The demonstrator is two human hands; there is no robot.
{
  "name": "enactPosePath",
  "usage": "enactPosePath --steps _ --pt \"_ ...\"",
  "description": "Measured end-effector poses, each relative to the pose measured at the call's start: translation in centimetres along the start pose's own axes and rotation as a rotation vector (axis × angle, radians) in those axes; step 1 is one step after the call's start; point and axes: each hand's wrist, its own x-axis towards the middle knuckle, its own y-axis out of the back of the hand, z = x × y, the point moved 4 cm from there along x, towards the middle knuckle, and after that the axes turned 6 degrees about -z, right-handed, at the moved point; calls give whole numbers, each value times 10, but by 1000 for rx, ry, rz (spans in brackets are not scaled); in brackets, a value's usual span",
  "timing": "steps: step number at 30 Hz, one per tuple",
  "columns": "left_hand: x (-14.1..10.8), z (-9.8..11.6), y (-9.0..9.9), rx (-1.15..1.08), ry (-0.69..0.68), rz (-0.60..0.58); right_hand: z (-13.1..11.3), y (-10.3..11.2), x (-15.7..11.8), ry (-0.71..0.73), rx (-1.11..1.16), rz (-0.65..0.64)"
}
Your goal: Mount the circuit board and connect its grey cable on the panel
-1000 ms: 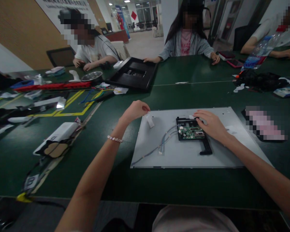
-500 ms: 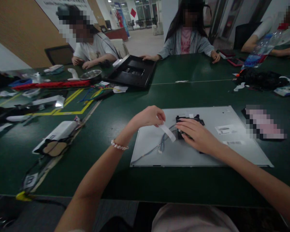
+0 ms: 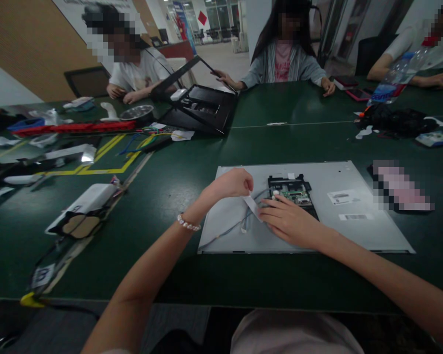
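Observation:
A silver-white flat panel (image 3: 334,174) lies on the green table, with a black-framed green circuit board (image 3: 293,195) at its middle. My left hand (image 3: 232,183), wearing a beaded bracelet, pinches a short strip of white tape (image 3: 251,206) by its upper end above the panel's left part. Fingers stretched out, my right hand (image 3: 293,221) reaches over the panel just below the board; its fingertips are at the tape's lower end, but firm contact is hard to tell. Grey cables (image 3: 239,225) run beneath the tape toward the panel's lower left corner.
A pink phone-like object (image 3: 404,187) lies right of the panel. To the left are a white battery-like pack (image 3: 83,211) with wires and a red strip (image 3: 74,128). Across the table, a person's hand (image 3: 225,79) holds a black frame above a black casing (image 3: 225,110). A bottle (image 3: 395,81) stands far right.
My right hand has moved down and left off the circuit board, uncovering it, toward the tape's lower end. Across the table, a person has lifted a black frame from the casing.

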Motion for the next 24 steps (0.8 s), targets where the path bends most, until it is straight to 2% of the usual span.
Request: enactPosePath --steps 3,8,13,18,24 --pt "-3 4 -2 78 -26 13 -1 -2 0 15 -19 13" --pt "-15 31 -1 221 -210 -64 -1 -5 0 34 -64 30" --pt "-17 39 -2 283 -156 -74 -2 -8 -1 47 -83 26" --pt "-16 38 -8 198 -145 -191 -4 -7 -1 41 -86 27" --pt "-13 32 -10 173 -148 -181 -7 -7 0 46 -73 20"
